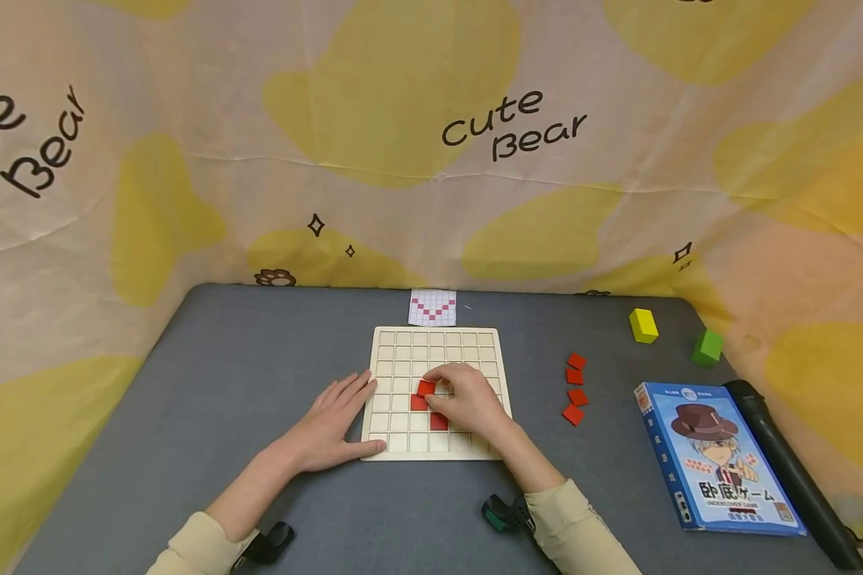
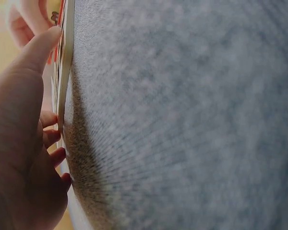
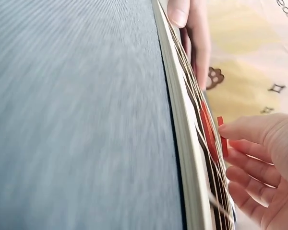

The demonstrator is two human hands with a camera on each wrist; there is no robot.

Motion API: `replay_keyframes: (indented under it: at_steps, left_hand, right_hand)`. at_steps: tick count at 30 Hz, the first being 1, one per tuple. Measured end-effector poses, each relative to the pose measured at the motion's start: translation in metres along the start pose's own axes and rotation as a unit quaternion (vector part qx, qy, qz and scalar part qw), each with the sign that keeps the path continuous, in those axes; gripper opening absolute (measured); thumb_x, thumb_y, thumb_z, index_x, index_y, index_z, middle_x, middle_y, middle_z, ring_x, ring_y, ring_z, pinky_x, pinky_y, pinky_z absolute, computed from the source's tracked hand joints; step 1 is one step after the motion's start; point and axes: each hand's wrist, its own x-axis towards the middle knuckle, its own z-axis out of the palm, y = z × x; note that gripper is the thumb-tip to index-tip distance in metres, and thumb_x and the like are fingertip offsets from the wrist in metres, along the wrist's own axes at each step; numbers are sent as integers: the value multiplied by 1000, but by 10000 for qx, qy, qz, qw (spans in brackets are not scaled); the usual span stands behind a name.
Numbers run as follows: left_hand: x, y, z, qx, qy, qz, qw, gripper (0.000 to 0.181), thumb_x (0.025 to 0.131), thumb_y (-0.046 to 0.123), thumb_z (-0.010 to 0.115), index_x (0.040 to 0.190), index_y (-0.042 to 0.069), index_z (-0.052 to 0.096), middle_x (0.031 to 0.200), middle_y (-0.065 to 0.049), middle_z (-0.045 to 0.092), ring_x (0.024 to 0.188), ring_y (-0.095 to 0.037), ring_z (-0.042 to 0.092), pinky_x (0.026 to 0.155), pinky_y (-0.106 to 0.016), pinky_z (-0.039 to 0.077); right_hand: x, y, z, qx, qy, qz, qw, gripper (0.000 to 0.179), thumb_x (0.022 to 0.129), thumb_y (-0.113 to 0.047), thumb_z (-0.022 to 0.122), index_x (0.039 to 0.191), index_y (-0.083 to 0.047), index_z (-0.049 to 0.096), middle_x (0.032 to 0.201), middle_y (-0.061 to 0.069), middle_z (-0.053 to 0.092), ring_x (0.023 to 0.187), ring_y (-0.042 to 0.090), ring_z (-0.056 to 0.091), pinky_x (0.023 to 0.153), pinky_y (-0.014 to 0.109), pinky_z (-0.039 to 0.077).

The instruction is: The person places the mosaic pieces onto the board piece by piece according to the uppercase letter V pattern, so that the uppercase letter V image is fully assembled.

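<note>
A pale wooden grid board (image 1: 395, 442) lies on the dark table. My left hand (image 1: 336, 423) rests along its left side, fingers spread, thumb at the lower left corner. In the left wrist view that thumb (image 2: 36, 52) reaches the board's edge. Between thumb and fingers, my right hand (image 1: 467, 399) pinches a red square tile (image 1: 427, 388) over the middle of the grid. The right wrist view shows this tile (image 3: 223, 141) tipped on edge, above the board. Two more red tiles sit in the grid, one (image 1: 419, 402) left of centre and one (image 1: 439, 422) lower right.
Several loose red tiles (image 1: 574, 376) lie in a column right of the board. Behind it is a small card (image 1: 432, 308) with a V pattern of red squares. Farther right are a yellow block (image 1: 643, 326), a green block (image 1: 708, 348), a blue box (image 1: 719, 455) and a black microphone (image 1: 791, 471).
</note>
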Motion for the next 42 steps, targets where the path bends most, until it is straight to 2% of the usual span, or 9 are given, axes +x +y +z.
replay_keyframes:
  at_steps: [5,12,18,27,32,36,42]
  left_hand:
    - [-1,1,1,84,4,13,10000,103,82,73,58,155,8,25,162,-8,15,147,-31,14,114,-57,14]
    - [-1,1,2,170,50,75,9998,103,82,74,54,155,8,25,162,-9,15,147,-31,14,115,-55,13]
    - [-1,0,2,99,26,79,9999,102,83,73,56,156,8,24,162,-9,14,147,-31,13,115,-56,12]
    - [-1,-2,3,70,59,158,9998,102,84,71,56,155,7,23,162,-10,14,147,-32,13,115,-55,11]
    - [0,-1,3,72,73,186,9998,102,84,71,56,155,6,23,162,-10,14,147,-32,13,115,-55,11]
    - [0,0,2,62,47,146,9999,102,84,71,57,155,6,23,162,-10,14,147,-32,13,115,-55,11]
    - [-1,1,2,67,-36,62,10000,102,83,71,57,156,7,23,162,-10,14,147,-32,12,116,-55,11]
  right_hand:
    - [12,-8,11,-9,-142,-81,9999,21,84,-19,76,104,-14,74,99,-3,69,89,15,58,82,33,48]
    - [21,-15,20,24,-97,-164,9998,11,84,-17,76,94,-14,74,96,-3,70,90,15,61,84,33,49]
    - [24,-14,24,59,-49,-229,9997,6,83,-13,76,89,-15,75,95,-3,70,92,16,62,85,33,49]
    - [20,-13,26,194,-90,-301,9993,9,84,-13,75,93,-14,75,103,-2,70,97,18,61,89,35,48]
    - [16,-11,22,185,-14,-334,9993,14,85,-14,73,99,-14,75,108,-2,70,101,18,61,90,36,47]
    - [12,-5,14,366,290,-237,9986,14,88,-14,71,100,-14,76,106,-3,71,100,18,60,88,37,48]
    - [4,15,-6,469,711,74,9963,10,89,-14,71,98,-12,76,104,-2,71,97,19,62,85,38,49]
